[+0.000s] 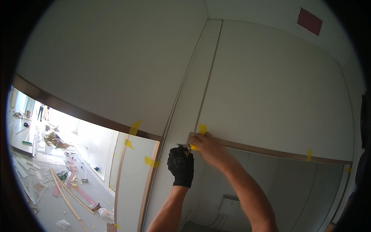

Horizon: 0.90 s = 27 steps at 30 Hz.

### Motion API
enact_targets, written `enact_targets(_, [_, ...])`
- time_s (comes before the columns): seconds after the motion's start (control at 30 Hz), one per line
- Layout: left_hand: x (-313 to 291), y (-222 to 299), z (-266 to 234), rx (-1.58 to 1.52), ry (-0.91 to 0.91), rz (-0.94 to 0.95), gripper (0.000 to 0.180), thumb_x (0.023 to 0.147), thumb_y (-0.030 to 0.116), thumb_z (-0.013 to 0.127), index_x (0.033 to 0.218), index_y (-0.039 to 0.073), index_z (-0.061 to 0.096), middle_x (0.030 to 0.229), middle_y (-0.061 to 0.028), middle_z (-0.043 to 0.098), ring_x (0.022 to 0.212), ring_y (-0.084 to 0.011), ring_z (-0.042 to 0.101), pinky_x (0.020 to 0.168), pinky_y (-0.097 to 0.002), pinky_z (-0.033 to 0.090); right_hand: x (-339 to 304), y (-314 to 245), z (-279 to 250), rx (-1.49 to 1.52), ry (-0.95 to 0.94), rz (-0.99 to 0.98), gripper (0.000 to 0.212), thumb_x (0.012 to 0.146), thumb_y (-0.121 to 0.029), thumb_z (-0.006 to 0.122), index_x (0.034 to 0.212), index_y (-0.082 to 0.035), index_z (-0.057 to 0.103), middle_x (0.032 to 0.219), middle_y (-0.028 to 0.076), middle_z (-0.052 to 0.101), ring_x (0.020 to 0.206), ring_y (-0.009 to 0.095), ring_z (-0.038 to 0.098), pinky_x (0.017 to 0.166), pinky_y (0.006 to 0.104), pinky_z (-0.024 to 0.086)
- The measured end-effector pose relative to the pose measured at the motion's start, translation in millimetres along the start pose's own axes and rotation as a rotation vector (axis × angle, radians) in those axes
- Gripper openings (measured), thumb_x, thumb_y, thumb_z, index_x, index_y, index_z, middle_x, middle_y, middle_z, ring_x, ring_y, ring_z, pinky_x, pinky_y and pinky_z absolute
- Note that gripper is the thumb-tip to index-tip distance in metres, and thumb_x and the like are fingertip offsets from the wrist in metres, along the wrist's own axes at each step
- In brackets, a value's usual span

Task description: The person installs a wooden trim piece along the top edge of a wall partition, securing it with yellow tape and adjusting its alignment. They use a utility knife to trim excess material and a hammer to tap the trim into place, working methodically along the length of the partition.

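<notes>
My left hand (180, 166), in a black glove, is closed around a small tool (181, 145). Only its thin dark tip shows above the fingers, so I cannot tell its kind. Close beside it, my bare right hand (208, 149) is bent over the left end of a brown trim strip (247, 147), its fingers pressed together there. Yellow tape (202, 128) sticks up above those fingers, and another bit of yellow shows under them. The strip runs along the lower edge of a large white panel (274, 89).
Left of my hands, another brown trim strip (89, 116) edges a white panel (112, 65), with yellow tape (152, 161) near its corner. Beyond the opening, long wooden strips (65, 189) and scraps litter the floor. A white box (229, 205) with cables is below my right arm.
</notes>
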<state>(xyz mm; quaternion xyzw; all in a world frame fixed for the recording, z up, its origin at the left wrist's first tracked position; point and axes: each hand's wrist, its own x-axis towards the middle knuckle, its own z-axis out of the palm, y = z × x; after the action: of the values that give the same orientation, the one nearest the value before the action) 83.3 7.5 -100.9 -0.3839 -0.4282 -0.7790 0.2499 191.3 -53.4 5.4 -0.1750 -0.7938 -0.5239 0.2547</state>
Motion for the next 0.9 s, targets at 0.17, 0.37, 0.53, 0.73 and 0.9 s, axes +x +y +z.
enact_targets(0.17, [1, 5, -3, 0.021, 0.006, 0.015, 0.029, 0.076, 0.019, 0.076, 0.101, 0.013, 0.063, 0.100, -0.0092, 0.060, 0.094, -0.0315, 0.059, 0.081, -0.0445, 0.048, -12, 1, -51, 0.379, -0.076, 0.504, 0.035, 0.088, -0.020, 0.072, 0.114, 0.000, 0.059, 0.082, 0.016, 0.065, 0.073, 0.031, 0.064, 0.069, 0.0404, 0.052])
enact_targets(0.37, [11, 7, -9, -0.100, 0.045, 0.081, 0.028, 0.078, 0.019, 0.077, 0.101, 0.014, 0.061, 0.097, -0.0090, 0.059, 0.093, -0.0316, 0.059, 0.080, -0.0437, 0.048, -81, -17, -99, 0.339, 0.003, 0.514, 0.029, 0.091, -0.026, 0.072, 0.101, 0.000, 0.062, 0.073, 0.010, 0.066, 0.061, 0.023, 0.064, 0.059, 0.0355, 0.052])
enact_targets(0.53, [19, -28, -8, -0.301, 0.035, 0.117, 0.020, 0.086, 0.021, 0.072, 0.099, 0.011, 0.060, 0.095, -0.0124, 0.059, 0.084, -0.0346, 0.060, 0.070, -0.0439, 0.049, -188, -59, -135, 0.977, 0.746, 0.900, 0.015, 0.089, -0.014, 0.070, 0.097, -0.004, 0.063, 0.068, 0.003, 0.060, 0.055, 0.010, 0.058, 0.052, 0.0273, 0.051])
enact_targets(0.73, [15, -82, -33, -0.181, -0.081, 0.363, 0.017, 0.084, 0.003, 0.062, 0.101, 0.008, 0.061, 0.099, -0.0154, 0.058, 0.092, -0.0371, 0.059, 0.076, -0.0451, 0.049, -236, -73, -153, 0.767, 1.037, 1.200, 0.025, 0.088, -0.024, 0.071, 0.096, -0.006, 0.055, 0.065, 0.002, 0.051, 0.049, 0.011, 0.051, 0.049, 0.0236, 0.044])
enact_targets(0.9, [23, -92, -38, -0.231, -0.117, 0.385, 0.024, 0.084, 0.001, 0.062, 0.107, 0.008, 0.064, 0.100, -0.0146, 0.060, 0.090, -0.0348, 0.062, 0.073, -0.0439, 0.052, -277, -94, -138, 0.937, 0.673, 1.255, 0.021, 0.092, -0.019, 0.071, 0.106, -0.006, 0.062, 0.085, 0.003, 0.060, 0.073, 0.015, 0.060, 0.067, 0.0306, 0.051])
